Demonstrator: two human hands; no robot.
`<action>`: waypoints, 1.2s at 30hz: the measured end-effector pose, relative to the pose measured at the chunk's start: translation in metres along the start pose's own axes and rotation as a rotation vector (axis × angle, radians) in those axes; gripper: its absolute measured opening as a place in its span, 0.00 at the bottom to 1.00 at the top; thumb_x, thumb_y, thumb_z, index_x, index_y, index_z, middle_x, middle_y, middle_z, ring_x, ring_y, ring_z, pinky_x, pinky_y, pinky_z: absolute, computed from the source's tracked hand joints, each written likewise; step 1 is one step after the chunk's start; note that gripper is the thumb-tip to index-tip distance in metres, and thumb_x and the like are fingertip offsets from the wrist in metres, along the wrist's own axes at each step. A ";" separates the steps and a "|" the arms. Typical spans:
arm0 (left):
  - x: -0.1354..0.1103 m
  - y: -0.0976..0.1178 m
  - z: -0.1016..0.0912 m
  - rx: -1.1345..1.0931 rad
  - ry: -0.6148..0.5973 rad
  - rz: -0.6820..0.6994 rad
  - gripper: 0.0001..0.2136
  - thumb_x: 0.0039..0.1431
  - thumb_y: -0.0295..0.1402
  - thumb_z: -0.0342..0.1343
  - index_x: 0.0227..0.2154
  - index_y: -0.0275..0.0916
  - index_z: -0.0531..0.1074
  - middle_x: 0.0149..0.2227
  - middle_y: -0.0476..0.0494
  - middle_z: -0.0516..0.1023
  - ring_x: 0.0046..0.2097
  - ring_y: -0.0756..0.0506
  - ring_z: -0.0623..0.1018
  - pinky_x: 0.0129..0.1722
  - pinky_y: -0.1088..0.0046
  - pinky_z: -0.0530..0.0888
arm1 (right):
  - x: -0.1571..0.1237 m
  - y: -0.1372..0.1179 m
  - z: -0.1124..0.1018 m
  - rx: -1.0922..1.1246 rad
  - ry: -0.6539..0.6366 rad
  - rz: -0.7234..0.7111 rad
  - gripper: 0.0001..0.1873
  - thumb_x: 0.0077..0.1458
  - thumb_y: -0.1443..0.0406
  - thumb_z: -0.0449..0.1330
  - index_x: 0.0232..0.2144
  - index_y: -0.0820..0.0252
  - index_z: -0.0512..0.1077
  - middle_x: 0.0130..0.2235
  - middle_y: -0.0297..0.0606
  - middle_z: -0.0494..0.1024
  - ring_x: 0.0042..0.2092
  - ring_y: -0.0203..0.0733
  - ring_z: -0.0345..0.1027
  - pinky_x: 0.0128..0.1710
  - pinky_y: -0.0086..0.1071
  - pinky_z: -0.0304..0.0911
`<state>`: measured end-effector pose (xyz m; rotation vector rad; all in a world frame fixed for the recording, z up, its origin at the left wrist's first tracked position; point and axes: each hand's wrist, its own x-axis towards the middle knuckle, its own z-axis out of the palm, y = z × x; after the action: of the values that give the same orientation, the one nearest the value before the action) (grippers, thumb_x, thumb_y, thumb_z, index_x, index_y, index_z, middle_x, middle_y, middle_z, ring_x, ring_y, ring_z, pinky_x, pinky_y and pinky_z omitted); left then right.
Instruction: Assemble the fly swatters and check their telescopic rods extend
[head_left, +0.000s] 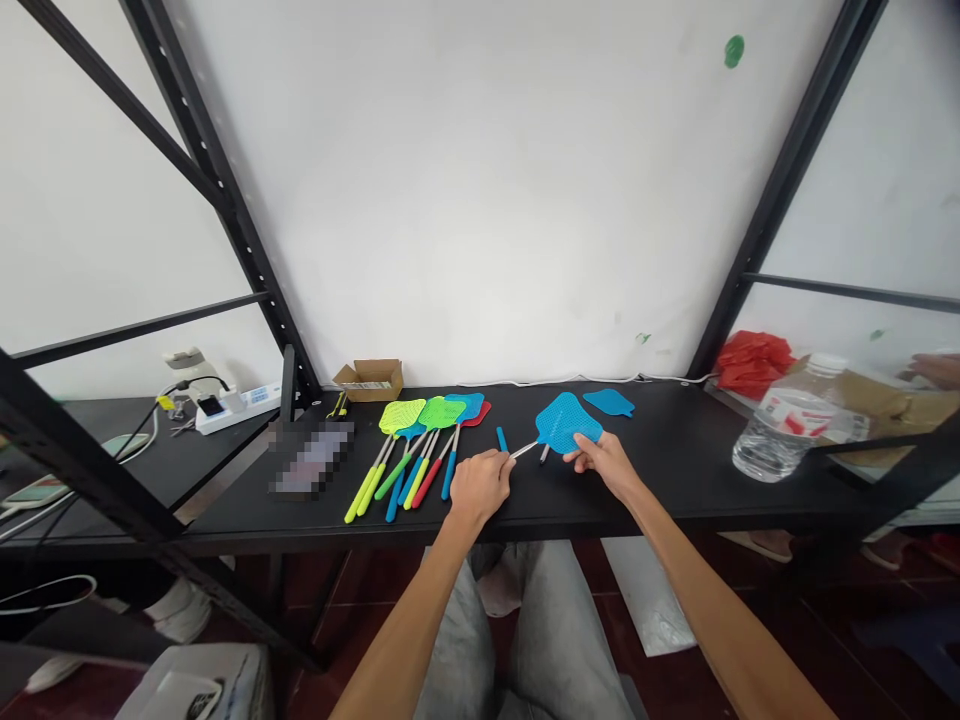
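Observation:
My left hand [480, 482] is closed around the thin silver rod [523, 449] of a blue fly swatter, near the shelf's front edge. My right hand [604, 459] pinches the lower edge of that swatter's blue mesh head [566, 420]. A short blue handle grip [502, 439] lies loose just left of the rod. A second blue swatter head [609, 402] lies behind, without a rod. To the left lies a fanned row of several finished fly swatters [420, 440] with yellow, green, blue and red heads and handles.
All this sits on a black shelf board [675, 470] framed by black metal uprights. A small open cardboard box [371, 378] stands at the back left. A clear water bottle [795, 420] and red bags [752, 360] are at the right. A power strip [225, 405] lies far left.

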<state>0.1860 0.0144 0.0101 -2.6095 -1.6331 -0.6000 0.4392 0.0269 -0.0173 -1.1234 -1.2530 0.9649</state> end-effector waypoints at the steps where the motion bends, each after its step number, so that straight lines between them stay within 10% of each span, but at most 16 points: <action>1: 0.000 0.001 0.000 -0.008 0.009 -0.002 0.18 0.69 0.41 0.39 0.38 0.44 0.75 0.40 0.44 0.78 0.42 0.44 0.78 0.37 0.71 0.67 | 0.000 0.000 0.001 0.034 0.010 0.024 0.24 0.50 0.46 0.62 0.23 0.63 0.74 0.28 0.46 0.81 0.22 0.38 0.70 0.24 0.31 0.67; 8: 0.001 -0.004 -0.016 -0.035 0.190 -0.072 0.21 0.67 0.29 0.40 0.61 0.47 0.61 0.50 0.42 0.73 0.44 0.45 0.77 0.40 0.72 0.70 | -0.004 -0.008 0.012 -0.002 0.000 0.033 0.27 0.51 0.45 0.62 0.41 0.62 0.76 0.26 0.42 0.80 0.22 0.37 0.70 0.23 0.29 0.65; 15: 0.004 -0.042 -0.042 0.236 0.144 -0.289 0.23 0.58 0.20 0.44 0.55 0.37 0.68 0.51 0.34 0.71 0.50 0.39 0.74 0.48 0.65 0.70 | -0.004 -0.005 0.012 -0.016 0.007 0.011 0.27 0.52 0.46 0.61 0.41 0.61 0.76 0.25 0.40 0.79 0.22 0.36 0.69 0.22 0.28 0.63; 23: -0.006 -0.037 -0.025 0.283 0.085 -0.271 0.15 0.61 0.32 0.48 0.47 0.34 0.74 0.54 0.31 0.71 0.55 0.33 0.70 0.52 0.56 0.67 | -0.001 0.001 0.014 -0.088 0.053 -0.016 0.23 0.53 0.48 0.60 0.39 0.61 0.76 0.26 0.40 0.79 0.22 0.37 0.69 0.22 0.29 0.63; 30: 0.019 0.002 -0.002 0.150 0.131 -0.096 0.18 0.63 0.37 0.49 0.55 0.41 0.68 0.50 0.37 0.72 0.51 0.38 0.71 0.51 0.62 0.67 | 0.023 -0.003 0.034 -0.775 0.266 0.046 0.23 0.50 0.47 0.60 0.17 0.57 0.71 0.24 0.48 0.76 0.30 0.51 0.74 0.31 0.39 0.64; 36: 0.031 0.012 0.020 0.091 0.085 -0.097 0.11 0.64 0.39 0.49 0.41 0.39 0.72 0.44 0.38 0.72 0.49 0.38 0.71 0.42 0.67 0.70 | 0.042 -0.008 0.054 -0.986 0.233 0.093 0.12 0.42 0.56 0.67 0.19 0.58 0.73 0.27 0.50 0.78 0.34 0.54 0.75 0.31 0.37 0.62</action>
<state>0.2149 0.0401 0.0036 -2.4193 -1.7269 -0.6156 0.3896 0.0717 -0.0016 -1.9912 -1.5176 0.2082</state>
